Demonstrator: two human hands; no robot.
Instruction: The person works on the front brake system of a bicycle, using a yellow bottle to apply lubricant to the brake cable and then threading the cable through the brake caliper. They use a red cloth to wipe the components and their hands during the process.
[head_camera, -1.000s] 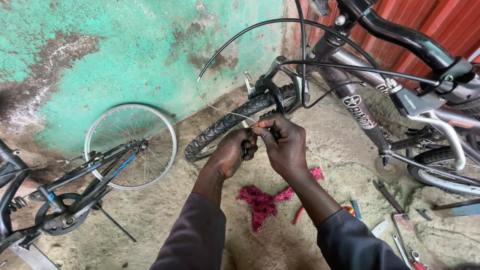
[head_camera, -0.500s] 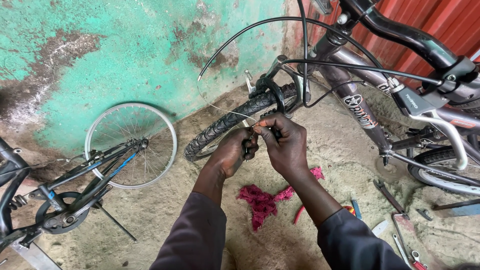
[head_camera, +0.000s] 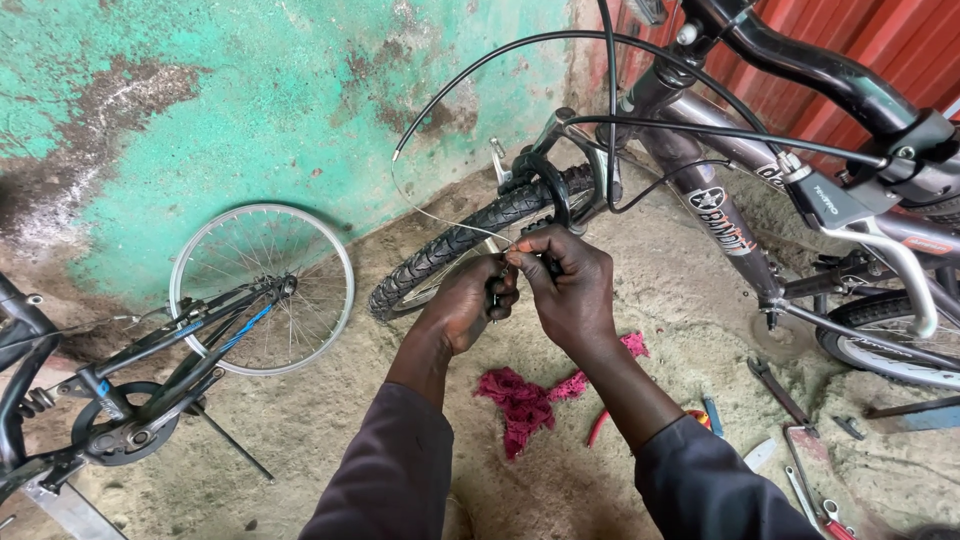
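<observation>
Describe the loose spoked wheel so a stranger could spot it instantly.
Start at the peeling green wall. At its foot, on the left, a bare silver wheel leans against it, behind the dark frame of a bicycle lying on the ground. Unlike the knobbly black tyre beside both hands, it has no tyre, only a shiny rim and thin spokes.

Dusty concrete floor (head_camera: 650, 300), pink rag (head_camera: 520, 400), scattered tools (head_camera: 780, 390)

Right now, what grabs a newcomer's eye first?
Two hands at centre: the left hand and right hand pinch a thin bare brake cable in front of the bicycle's front tyre. Behind them rises a peeling green wall, with a bare spoked wheel leaning against it at left. A crimson rag lies on the dirt floor below the wrists.
</observation>
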